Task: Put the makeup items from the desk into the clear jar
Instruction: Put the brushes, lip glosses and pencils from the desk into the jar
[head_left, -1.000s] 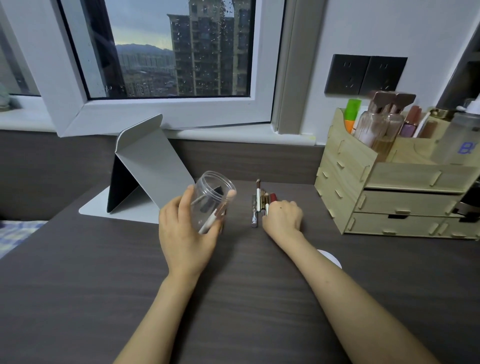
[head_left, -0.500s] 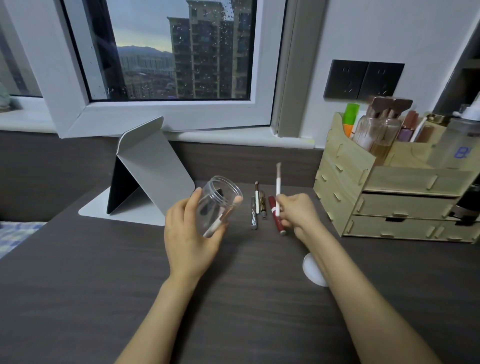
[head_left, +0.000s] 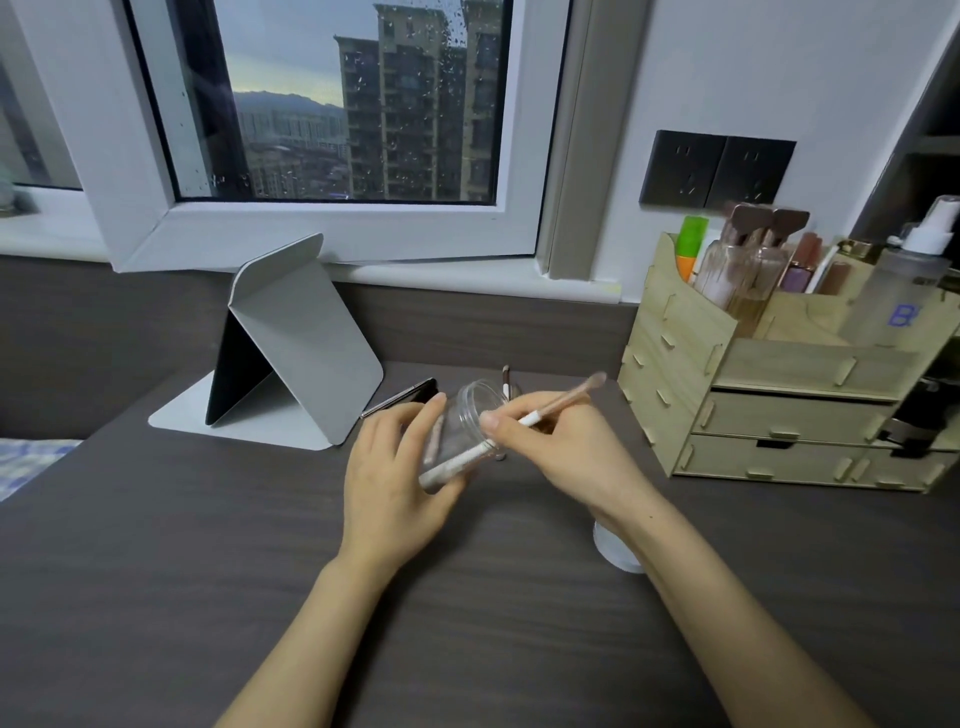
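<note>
My left hand (head_left: 387, 470) grips the clear jar (head_left: 467, 423), tilted with its open mouth toward the right; a white-handled item (head_left: 452, 467) lies inside it. My right hand (head_left: 566, 449) pinches a thin pink-and-white makeup brush (head_left: 563, 399) right at the jar's mouth, bristle end pointing up and to the right. Behind the two hands, the tip of another makeup stick (head_left: 505, 379) shows on the dark desk (head_left: 208, 545); the other items there are hidden by my right hand.
A grey folded tablet stand (head_left: 296, 343) sits at the back left with a dark phone (head_left: 410, 396) beside it. A wooden drawer organiser (head_left: 779, 395) full of bottles stands at the right. A white round lid (head_left: 615, 545) lies under my right forearm.
My right hand lifted the brush from the row on the desk and carried it left to the jar's mouth. The left hand kept hold of the jar and tilted it further toward the right.
</note>
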